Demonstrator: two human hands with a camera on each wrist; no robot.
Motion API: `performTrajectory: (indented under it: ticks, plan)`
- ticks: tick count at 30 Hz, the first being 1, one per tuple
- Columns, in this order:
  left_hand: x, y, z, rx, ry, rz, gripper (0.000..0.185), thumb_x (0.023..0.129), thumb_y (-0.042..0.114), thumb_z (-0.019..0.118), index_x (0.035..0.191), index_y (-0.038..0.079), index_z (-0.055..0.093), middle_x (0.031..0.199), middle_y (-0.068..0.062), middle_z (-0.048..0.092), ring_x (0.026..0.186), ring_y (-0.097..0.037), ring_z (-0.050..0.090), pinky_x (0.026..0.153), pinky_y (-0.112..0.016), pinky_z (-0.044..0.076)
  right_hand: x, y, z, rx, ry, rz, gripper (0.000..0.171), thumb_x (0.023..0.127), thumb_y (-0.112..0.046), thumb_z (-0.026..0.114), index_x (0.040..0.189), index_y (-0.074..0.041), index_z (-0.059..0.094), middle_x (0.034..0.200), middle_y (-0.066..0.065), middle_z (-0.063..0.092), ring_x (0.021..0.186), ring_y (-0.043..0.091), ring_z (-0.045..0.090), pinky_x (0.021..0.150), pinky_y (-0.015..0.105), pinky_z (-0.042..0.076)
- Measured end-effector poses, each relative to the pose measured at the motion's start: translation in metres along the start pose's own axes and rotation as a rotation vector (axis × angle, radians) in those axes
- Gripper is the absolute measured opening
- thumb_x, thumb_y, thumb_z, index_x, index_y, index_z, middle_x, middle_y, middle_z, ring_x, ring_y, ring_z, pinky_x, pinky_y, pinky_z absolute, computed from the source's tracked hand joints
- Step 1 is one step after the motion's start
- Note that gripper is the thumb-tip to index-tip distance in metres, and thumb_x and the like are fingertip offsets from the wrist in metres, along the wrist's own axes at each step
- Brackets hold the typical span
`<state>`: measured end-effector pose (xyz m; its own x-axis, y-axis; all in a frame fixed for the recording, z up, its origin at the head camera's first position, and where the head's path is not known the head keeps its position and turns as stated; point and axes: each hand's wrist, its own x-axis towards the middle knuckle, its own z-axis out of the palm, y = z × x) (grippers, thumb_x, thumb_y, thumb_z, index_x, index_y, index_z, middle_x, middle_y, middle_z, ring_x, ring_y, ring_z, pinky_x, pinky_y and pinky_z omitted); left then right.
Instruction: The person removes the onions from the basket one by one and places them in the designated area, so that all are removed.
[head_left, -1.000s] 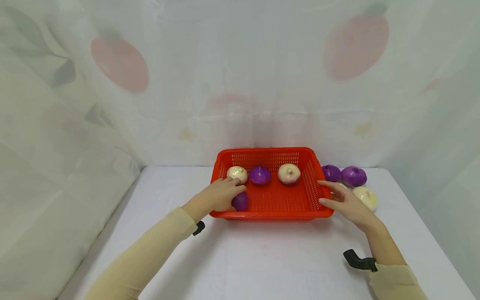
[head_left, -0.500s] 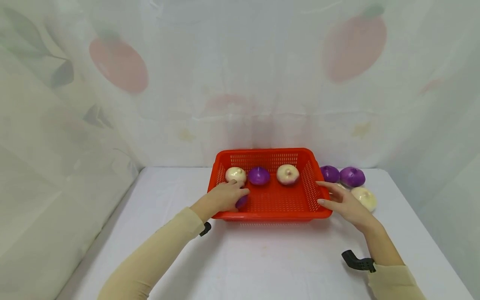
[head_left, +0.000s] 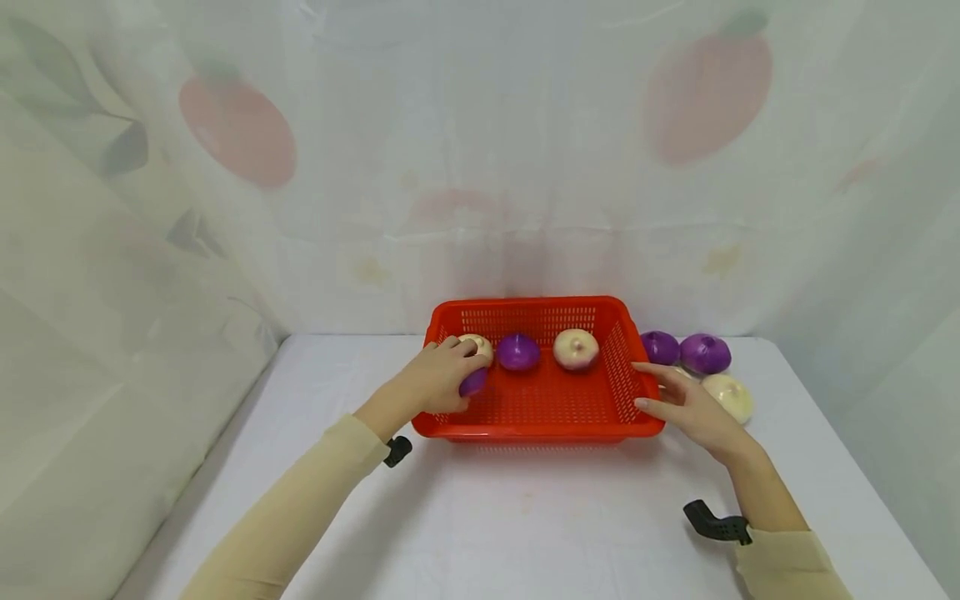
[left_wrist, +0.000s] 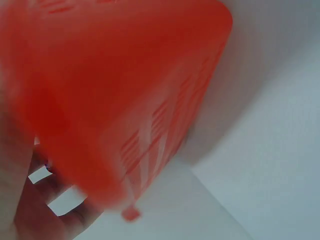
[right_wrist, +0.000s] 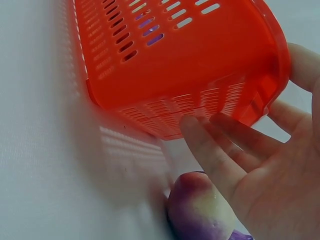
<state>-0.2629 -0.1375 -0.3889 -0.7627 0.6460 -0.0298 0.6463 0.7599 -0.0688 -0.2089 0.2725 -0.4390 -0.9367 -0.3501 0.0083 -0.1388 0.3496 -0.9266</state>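
The left hand (head_left: 438,379) has carried its purple onion (head_left: 474,382) (half hidden) back beside the white onion (head_left: 480,343)

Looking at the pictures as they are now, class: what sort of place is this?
Probably a staged tabletop set, not a kitchen: a white table, a fruit-print curtain as backdrop, and a red basket of toy-like onions.

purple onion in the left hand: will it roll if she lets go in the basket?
Probably. The purple onion is round and smooth like its neighbours, so it may roll a little. The red basket has a flat perforated floor and walls, which should stop it. The left hand wraps it easily, so it seems light.
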Motion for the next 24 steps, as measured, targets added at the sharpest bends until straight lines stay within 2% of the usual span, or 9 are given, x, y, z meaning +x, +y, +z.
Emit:
performTrajectory:
  ticks: [4,6,10,14,20,24]
  plan:
    - [-0.007,-0.003,-0.013,0.002,0.036,-0.016,0.056,0.080,0.028,0.080,0.132,0.024,0.061,0.132,-0.006,0.055,0.118,-0.029,0.051,0.087,-0.049,0.053,-0.001,-0.001,0.000,-0.008,0.004,0.003,0.064,0.100,-0.028,0.066,0.156,-0.011,0.039,0.157,0.023,0.035,0.137,0.050,0.042,0.100,0.051,0.051]
    - [-0.010,-0.004,-0.020,0.007,0.040,-0.026,0.058,0.080,0.028,0.080,0.135,0.022,0.061,0.134,-0.008,0.055,0.120,-0.030,0.050,0.090,-0.051,0.053,-0.001,-0.001,0.000,-0.010,0.004,0.005,0.064,0.100,-0.028,0.066,0.156,-0.011,0.039,0.157,0.023,0.034,0.137,0.050,0.042,0.100,0.055,0.050]
    - [-0.013,-0.006,-0.029,0.022,0.055,-0.036,0.062,0.079,0.026,0.080,0.138,0.021,0.060,0.133,-0.007,0.055,0.123,-0.031,0.049,0.092,-0.053,0.050,-0.001,0.000,0.000,-0.014,0.006,0.005,0.064,0.100,-0.028,0.066,0.156,-0.011,0.039,0.157,0.023,0.035,0.137,0.050,0.043,0.099,0.050,0.052]
    - [-0.019,-0.013,-0.034,0.021,0.074,-0.056,0.060,0.079,0.026,0.079,0.136,0.021,0.062,0.128,-0.006,0.056,0.121,-0.030,0.049,0.087,-0.051,0.049,-0.001,0.000,0.000,-0.013,0.005,0.008,0.064,0.100,-0.028,0.066,0.156,-0.012,0.039,0.157,0.023,0.035,0.137,0.049,0.043,0.099,0.048,0.052]
    - [-0.028,-0.032,-0.034,-0.006,0.087,-0.143,0.061,0.079,0.028,0.080,0.136,0.018,0.062,0.133,-0.009,0.056,0.123,-0.034,0.049,0.091,-0.055,0.049,-0.002,-0.003,0.000,-0.023,0.010,0.016,0.065,0.100,-0.030,0.066,0.156,-0.013,0.038,0.158,0.023,0.033,0.138,0.050,0.040,0.100,0.056,0.050]
    - [-0.033,-0.044,-0.033,-0.019,0.093,-0.186,0.061,0.079,0.026,0.078,0.137,0.018,0.061,0.135,-0.011,0.055,0.123,-0.035,0.049,0.092,-0.057,0.048,-0.003,-0.004,0.001,-0.021,0.011,0.021,0.065,0.100,-0.030,0.066,0.156,-0.013,0.038,0.159,0.024,0.032,0.138,0.051,0.040,0.099,0.054,0.051]
